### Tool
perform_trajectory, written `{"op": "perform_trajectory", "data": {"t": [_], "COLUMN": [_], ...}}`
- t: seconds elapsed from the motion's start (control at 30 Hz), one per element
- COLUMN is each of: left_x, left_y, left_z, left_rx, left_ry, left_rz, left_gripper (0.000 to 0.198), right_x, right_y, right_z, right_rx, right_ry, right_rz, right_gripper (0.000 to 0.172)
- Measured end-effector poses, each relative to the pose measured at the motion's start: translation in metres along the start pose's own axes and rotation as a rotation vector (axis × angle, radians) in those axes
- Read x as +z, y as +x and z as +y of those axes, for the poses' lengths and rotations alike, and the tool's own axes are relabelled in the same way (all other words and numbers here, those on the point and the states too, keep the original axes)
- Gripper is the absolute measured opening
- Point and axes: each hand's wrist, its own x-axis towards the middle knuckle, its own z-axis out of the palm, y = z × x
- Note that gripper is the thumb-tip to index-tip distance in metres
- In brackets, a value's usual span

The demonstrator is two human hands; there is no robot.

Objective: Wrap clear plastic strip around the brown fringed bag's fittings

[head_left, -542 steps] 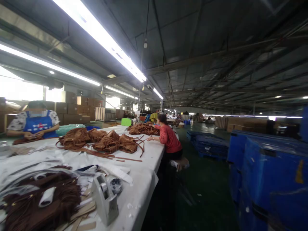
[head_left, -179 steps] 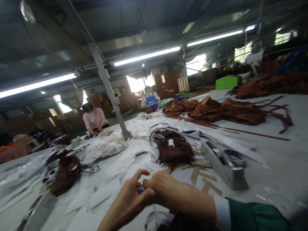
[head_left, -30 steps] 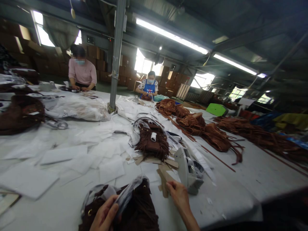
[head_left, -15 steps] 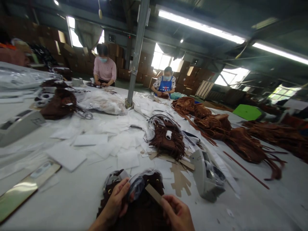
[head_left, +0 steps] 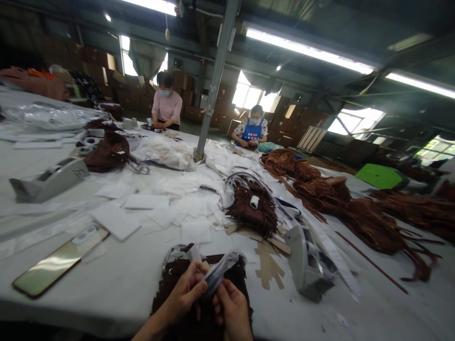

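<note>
A dark brown fringed handbag (head_left: 234, 275) lies at the table's near edge, right in front of me. Over it runs a bundle of clear plastic wrap around a dark strap (head_left: 225, 263). My left hand (head_left: 188, 290) is closed on this wrapped strap from the left, thumb and fingers pinched together. From the right, my right hand (head_left: 230, 303) pinches the lower end of the same wrapped strap. A small beige edge, perhaps the card strip, shows by my left fingertips; most of it is hidden.
A tape dispenser (head_left: 307, 263) stands to the right beside cut brown card pieces (head_left: 268, 270). Another fringed bag (head_left: 254, 203) lies ahead. A phone (head_left: 60, 260) and white sheets (head_left: 117, 221) lie left. Two people (head_left: 167, 104) work across the table; a post (head_left: 213, 94) rises there.
My right hand has moved left, against the wrapped strap beside my left hand. The card strip it held out in plain sight is now mostly hidden. The view has shifted slightly left.
</note>
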Motion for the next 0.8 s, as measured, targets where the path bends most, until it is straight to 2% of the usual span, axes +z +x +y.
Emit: {"op": "perform_trajectory", "data": {"t": [0.13,0.23,0.33,0.43,0.57,0.67,0.8], "left_x": [0.001,-0.001,-0.002,0.002,0.007,0.005,-0.003], "left_y": [0.002,0.001,-0.004,-0.009,-0.010,-0.008,-0.002], "left_z": [-0.007,-0.008,-0.002,0.008,0.020,0.027,0.034], "left_rx": [0.039,0.049,0.063,0.066,-0.027,-0.103,-0.141], "left_ry": [-0.042,0.043,0.192,0.258,0.186,0.134,0.196], "left_rz": [-0.017,-0.005,-0.001,-0.014,-0.024,-0.068,-0.084], "left_gripper": [0.033,0.034,0.034,0.034,0.038,0.048,0.043], "right_x": [0.000,-0.005,-0.013,-0.019,-0.017,-0.013,-0.006], "right_y": [0.003,0.003,0.001,-0.001,-0.002,0.000,0.002], "right_z": [0.002,0.002,0.006,0.016,0.028,0.025,0.007], "right_rx": [0.051,0.058,0.098,0.168,0.172,0.086,-0.096], "right_ry": [0.095,0.087,0.110,0.257,0.398,0.280,-0.088], "right_rz": [-0.046,-0.128,-0.256,-0.366,-0.369,-0.337,-0.238], "right_gripper": [0.070,0.063,0.058,0.054,0.052,0.053,0.055]}}
